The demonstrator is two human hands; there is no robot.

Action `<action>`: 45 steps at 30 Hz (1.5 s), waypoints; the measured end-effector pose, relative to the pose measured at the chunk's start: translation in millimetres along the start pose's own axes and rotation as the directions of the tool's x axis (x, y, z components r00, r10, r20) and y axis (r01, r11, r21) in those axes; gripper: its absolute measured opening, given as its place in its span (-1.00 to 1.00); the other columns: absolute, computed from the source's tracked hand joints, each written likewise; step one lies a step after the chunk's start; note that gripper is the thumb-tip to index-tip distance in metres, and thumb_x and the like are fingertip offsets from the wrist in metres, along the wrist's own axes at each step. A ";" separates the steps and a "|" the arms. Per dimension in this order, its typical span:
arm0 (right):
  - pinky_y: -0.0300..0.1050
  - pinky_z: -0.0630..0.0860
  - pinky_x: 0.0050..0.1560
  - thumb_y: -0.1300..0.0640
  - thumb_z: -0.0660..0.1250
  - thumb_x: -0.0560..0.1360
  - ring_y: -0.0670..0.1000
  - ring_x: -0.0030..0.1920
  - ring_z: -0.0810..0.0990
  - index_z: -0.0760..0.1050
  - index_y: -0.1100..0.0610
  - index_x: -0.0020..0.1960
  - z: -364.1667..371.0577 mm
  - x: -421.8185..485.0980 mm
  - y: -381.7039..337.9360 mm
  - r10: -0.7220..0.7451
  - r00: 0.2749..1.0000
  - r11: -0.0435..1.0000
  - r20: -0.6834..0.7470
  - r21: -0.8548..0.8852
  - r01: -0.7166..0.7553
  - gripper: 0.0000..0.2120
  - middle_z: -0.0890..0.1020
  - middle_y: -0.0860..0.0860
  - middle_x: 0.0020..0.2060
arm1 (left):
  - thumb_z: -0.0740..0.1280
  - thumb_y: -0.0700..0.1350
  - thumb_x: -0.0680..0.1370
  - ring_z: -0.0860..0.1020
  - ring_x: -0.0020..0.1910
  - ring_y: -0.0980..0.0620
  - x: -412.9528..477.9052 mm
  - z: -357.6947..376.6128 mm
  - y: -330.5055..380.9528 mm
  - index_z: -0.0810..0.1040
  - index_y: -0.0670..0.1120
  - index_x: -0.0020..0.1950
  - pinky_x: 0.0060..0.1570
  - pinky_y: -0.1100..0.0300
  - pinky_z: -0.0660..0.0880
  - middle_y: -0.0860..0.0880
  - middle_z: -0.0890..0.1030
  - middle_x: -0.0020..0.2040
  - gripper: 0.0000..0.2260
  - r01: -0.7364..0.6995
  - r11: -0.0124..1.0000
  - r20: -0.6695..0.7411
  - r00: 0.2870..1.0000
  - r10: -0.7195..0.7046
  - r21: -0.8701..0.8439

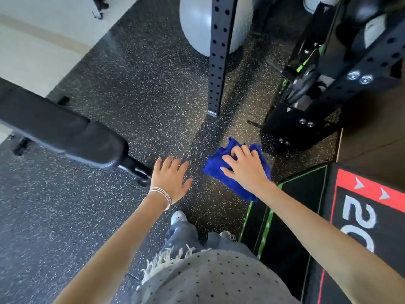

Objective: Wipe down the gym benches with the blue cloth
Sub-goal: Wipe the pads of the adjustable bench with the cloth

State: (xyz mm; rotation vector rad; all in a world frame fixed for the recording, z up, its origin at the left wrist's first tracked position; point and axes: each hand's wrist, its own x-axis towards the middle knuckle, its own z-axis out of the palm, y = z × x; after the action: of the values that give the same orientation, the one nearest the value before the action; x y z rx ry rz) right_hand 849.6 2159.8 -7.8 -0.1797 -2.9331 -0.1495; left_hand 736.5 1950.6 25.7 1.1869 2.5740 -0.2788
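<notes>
A black padded gym bench runs in from the left edge and ends near the middle of the view. My left hand hovers just right of the bench's end, fingers straight and spread, holding nothing. A bunched blue cloth is in my right hand, whose fingers curl over its top. Hand and cloth hang in the air above the speckled floor, clear of the bench and to its right.
A black perforated rack upright stands ahead, with a grey exercise ball behind it. More black rack frame and weights fill the upper right. A black plyo box marked 20 sits at right. Speckled rubber floor lies between.
</notes>
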 end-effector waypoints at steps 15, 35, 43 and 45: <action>-0.08 0.29 -0.36 -0.13 0.06 0.51 0.11 -0.23 0.45 0.52 0.07 -0.07 24.1 192.6 -119.5 -0.319 0.943 0.947 -0.097 -0.008 0.320 -0.65 0.45 0.05 -0.25 | 0.07 0.21 0.57 0.16 0.48 -0.07 7.5 9.5 -179.7 0.18 0.07 0.50 0.48 -0.08 0.02 0.01 0.30 0.46 -0.48 0.266 0.951 -0.033 0.961 -0.274 -0.155; -0.09 0.16 -0.31 -0.14 0.11 0.49 0.10 -0.21 0.40 0.49 0.05 -0.10 101.3 438.2 -81.3 -0.784 0.593 0.590 -0.183 0.075 0.804 -0.69 0.43 0.03 -0.25 | 0.13 0.16 0.56 0.20 0.47 -0.09 147.5 -18.7 -211.4 0.23 0.03 0.48 0.46 -0.06 0.03 -0.02 0.33 0.44 -0.49 0.735 0.548 0.135 0.639 -0.758 -0.400; -0.08 0.19 -0.34 -0.13 0.10 0.50 0.11 -0.23 0.44 0.53 0.06 -0.10 115.1 507.7 -96.6 -0.861 0.466 0.448 -0.202 0.130 0.884 -0.67 0.45 0.05 -0.24 | 0.24 0.14 0.52 0.33 0.39 -0.15 179.0 -25.9 -216.5 0.36 0.00 0.41 0.41 -0.07 0.17 -0.06 0.45 0.35 -0.51 0.822 0.366 0.180 0.478 -0.860 -0.436; -0.09 0.18 -0.35 -0.13 0.11 0.50 0.11 -0.23 0.43 0.50 0.06 -0.11 119.4 525.4 -107.2 -0.883 0.417 0.400 -0.214 0.119 0.909 -0.69 0.45 0.05 -0.24 | 0.20 0.17 0.53 0.31 0.40 -0.12 181.9 -23.6 -225.9 0.34 0.02 0.43 0.41 -0.05 0.16 -0.04 0.43 0.36 -0.50 0.848 0.331 0.210 0.443 -0.872 -0.414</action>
State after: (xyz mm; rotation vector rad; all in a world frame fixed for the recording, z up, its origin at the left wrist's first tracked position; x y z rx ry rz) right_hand 301.7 2125.4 -26.9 1.4481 -2.5134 0.0263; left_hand 447.0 1941.6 -2.3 -0.4831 2.8048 0.1930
